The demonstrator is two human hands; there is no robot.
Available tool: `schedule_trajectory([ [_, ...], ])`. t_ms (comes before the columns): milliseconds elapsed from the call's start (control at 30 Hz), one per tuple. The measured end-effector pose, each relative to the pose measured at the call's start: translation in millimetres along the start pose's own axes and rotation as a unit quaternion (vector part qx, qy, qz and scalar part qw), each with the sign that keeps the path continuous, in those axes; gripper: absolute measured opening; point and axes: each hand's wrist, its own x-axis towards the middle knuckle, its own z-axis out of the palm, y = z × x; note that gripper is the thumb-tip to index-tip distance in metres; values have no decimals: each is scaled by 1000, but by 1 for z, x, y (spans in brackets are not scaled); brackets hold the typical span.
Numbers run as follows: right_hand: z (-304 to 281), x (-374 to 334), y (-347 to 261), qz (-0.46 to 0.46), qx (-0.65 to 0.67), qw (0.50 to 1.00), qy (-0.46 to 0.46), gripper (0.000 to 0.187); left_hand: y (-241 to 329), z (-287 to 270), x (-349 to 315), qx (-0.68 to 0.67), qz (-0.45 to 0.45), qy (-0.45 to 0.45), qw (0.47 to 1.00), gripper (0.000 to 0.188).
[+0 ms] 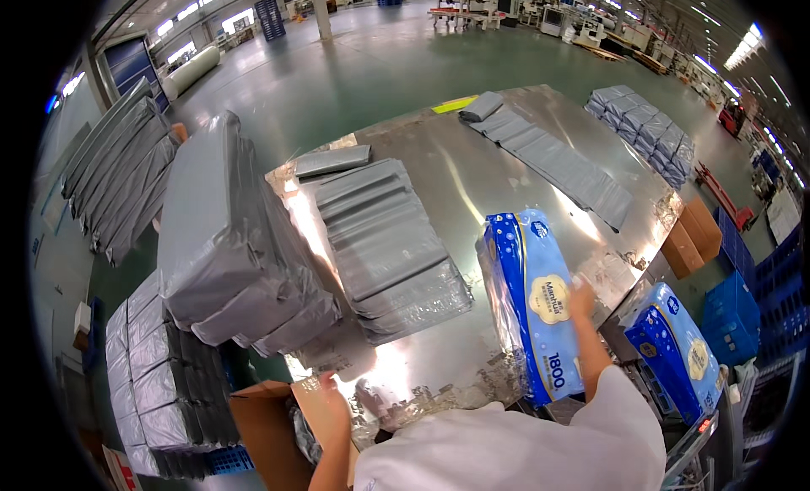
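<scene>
A blue and white plastic-wrapped pack of tissue (533, 301) lies on the shiny metal table (481, 187) near its right front edge. My right hand (580, 299) rests on the pack's right side, gripping it. My left hand (325, 398) is at the table's near edge, touching a flap of the open cardboard box (268, 432) below. A fanned stack of grey plastic mailer bags (384, 246) lies in the middle of the table, left of the pack.
A tall pile of filled grey bags (224, 238) stands at the table's left, more stacked below (152, 381). A row of grey bags (557, 158) runs along the far right. Another blue tissue pack (675, 348) sits lower right, with brown boxes (692, 234) and blue crates (747, 310).
</scene>
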Motion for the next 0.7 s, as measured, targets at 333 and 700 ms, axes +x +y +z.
schedule_trajectory([
  [333,-36,-59,127,259,289,841,-378,67,13,269,73,209,286,-233,906,32],
  [700,-70,-90,168,437,426,627,-484,84,13,319,242,538,218,-235,779,74],
])
